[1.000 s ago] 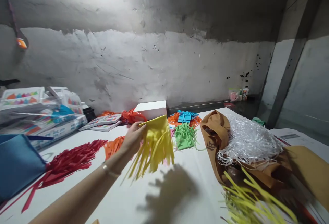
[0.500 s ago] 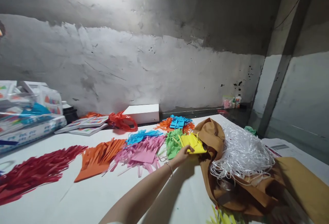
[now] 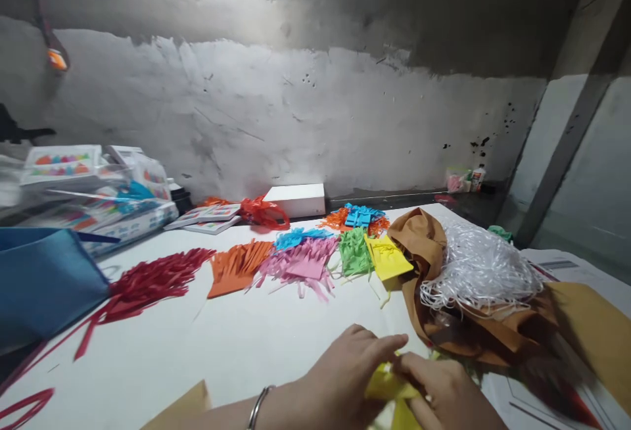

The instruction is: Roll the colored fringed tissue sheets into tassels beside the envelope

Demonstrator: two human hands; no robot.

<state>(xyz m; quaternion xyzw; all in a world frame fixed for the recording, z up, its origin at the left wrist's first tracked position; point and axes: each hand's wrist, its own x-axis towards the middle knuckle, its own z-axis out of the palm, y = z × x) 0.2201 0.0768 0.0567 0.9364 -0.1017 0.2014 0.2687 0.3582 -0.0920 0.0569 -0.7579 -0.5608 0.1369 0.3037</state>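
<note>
A worker's two bare hands meet over a yellow sheet point(image 3: 405, 415) low in the foreground, near the front of a white-topped table point(image 3: 246, 344). The right hand point(image 3: 451, 387) has its fingers curled around the sheet; the left hand point(image 3: 345, 371), a silver bracelet point(image 3: 259, 407) at its wrist, lies across the sheet with the thumb stretched toward the right hand, its other fingers too hidden to tell how firmly they grip. To the left, the corner of a tan card point(image 3: 190, 404) and a loop of red ribbon point(image 3: 32, 404) edge into view, with a blue panel point(image 3: 46, 285) behind them. At right, a printed sheet point(image 3: 517, 394) lies beside a brown cloth point(image 3: 419, 239) bearing a heap of white stringy strands point(image 3: 483, 265), next to a tan envelope-like sheet point(image 3: 591, 325). Across the middle of the table runs a row of fringed pieces: a red fringe point(image 3: 152, 285), an orange fringe point(image 3: 236, 269), a pink fringe point(image 3: 308, 262) with a blue fringe point(image 3: 298, 238) just behind it, a green fringe point(image 3: 355, 252) and a yellow fringe point(image 3: 389, 259) at the cloth's edge. Farther back are plastic-wrapped packs point(image 3: 98, 206), a red plastic bag point(image 3: 263, 213), a white box point(image 3: 298, 200) and a blue bundle point(image 3: 361, 216) atop orange strips point(image 3: 335, 219), all before a patchy gray wall point(image 3: 296, 121).
</note>
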